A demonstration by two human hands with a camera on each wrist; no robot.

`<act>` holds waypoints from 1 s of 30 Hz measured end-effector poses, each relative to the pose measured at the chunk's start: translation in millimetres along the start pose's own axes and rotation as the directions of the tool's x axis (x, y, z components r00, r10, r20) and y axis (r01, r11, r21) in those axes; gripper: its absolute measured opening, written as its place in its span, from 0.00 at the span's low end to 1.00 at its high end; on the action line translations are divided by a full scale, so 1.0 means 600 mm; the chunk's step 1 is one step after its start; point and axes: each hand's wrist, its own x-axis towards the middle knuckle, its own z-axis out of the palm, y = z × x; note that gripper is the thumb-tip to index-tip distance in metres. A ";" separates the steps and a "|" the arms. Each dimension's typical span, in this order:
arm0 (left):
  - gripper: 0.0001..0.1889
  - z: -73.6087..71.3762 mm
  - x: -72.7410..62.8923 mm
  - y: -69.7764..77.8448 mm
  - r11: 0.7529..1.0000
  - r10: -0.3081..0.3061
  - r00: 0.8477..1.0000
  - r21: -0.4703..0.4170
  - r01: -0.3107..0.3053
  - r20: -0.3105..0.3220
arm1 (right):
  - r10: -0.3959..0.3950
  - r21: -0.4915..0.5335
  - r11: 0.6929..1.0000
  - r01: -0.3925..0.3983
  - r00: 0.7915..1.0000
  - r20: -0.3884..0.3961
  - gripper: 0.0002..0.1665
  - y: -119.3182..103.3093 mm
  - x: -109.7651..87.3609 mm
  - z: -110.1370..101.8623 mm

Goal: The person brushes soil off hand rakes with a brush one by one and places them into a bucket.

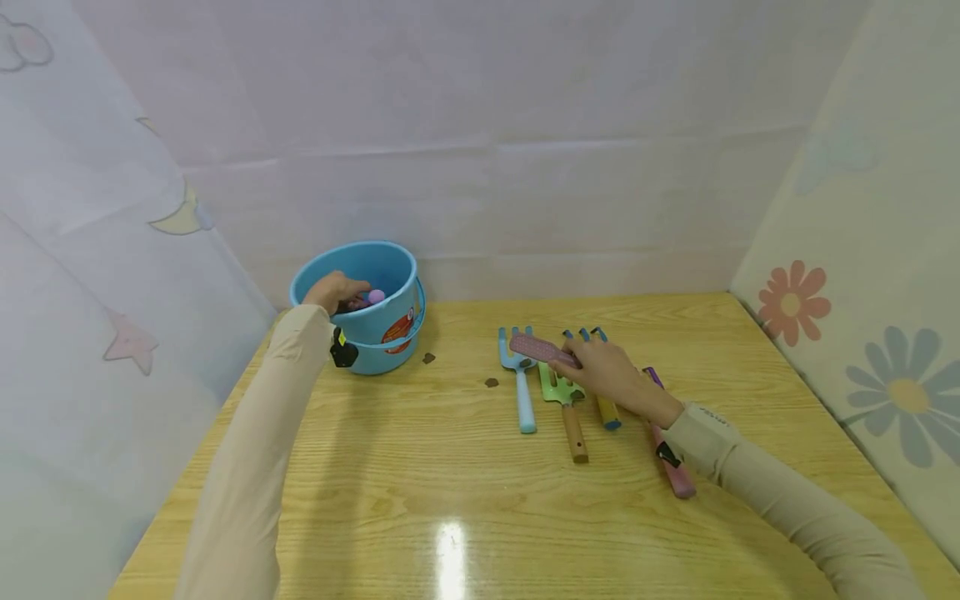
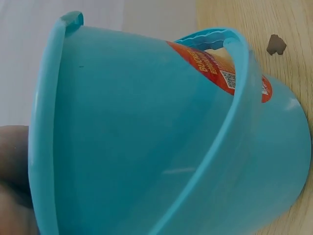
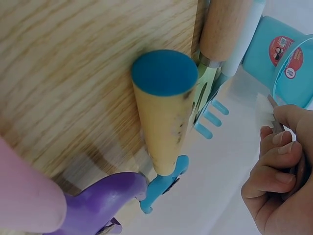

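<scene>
A light-blue bucket [image 1: 375,360] stands at the table's back left, its handle hanging down in front. My left hand [image 1: 335,291] reaches over its rim, near a pink round knob [image 1: 377,296] and a dark mauve piece inside; whether the fingers grip anything is hidden. My right hand [image 1: 609,375] pinches a flat dull-pink strip with a dotted surface [image 1: 542,348] above the garden tools. Below it lie a light-blue hand fork [image 1: 525,404], a green fork with a wooden handle [image 1: 573,433] and a blue-tipped rake with a yellowish handle [image 3: 164,125].
A purple tool with a pink handle [image 1: 678,479] lies under the right forearm. Small brown flakes [image 1: 491,383] are scattered on the wooden table [image 1: 420,467]. Pale printed cloth [image 1: 480,200] hangs behind and at both sides.
</scene>
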 end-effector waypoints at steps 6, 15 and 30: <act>0.23 0.004 -0.002 0.003 0.997 0.000 1.000 -0.082 0.001 0.007 | -0.022 -0.020 1.000 0.022 0.999 -0.028 0.14 -0.003 -0.002 -0.002; 0.10 0.006 0.001 0.000 0.994 -0.004 1.000 -0.109 0.003 -0.007 | -0.032 -0.005 0.999 0.032 0.999 -0.027 0.14 -0.008 -0.004 -0.005; 0.20 0.000 -0.004 0.004 0.998 0.036 0.999 -0.056 -0.038 -0.036 | 0.022 -0.010 1.000 -0.022 1.000 -0.008 0.15 -0.005 -0.001 -0.007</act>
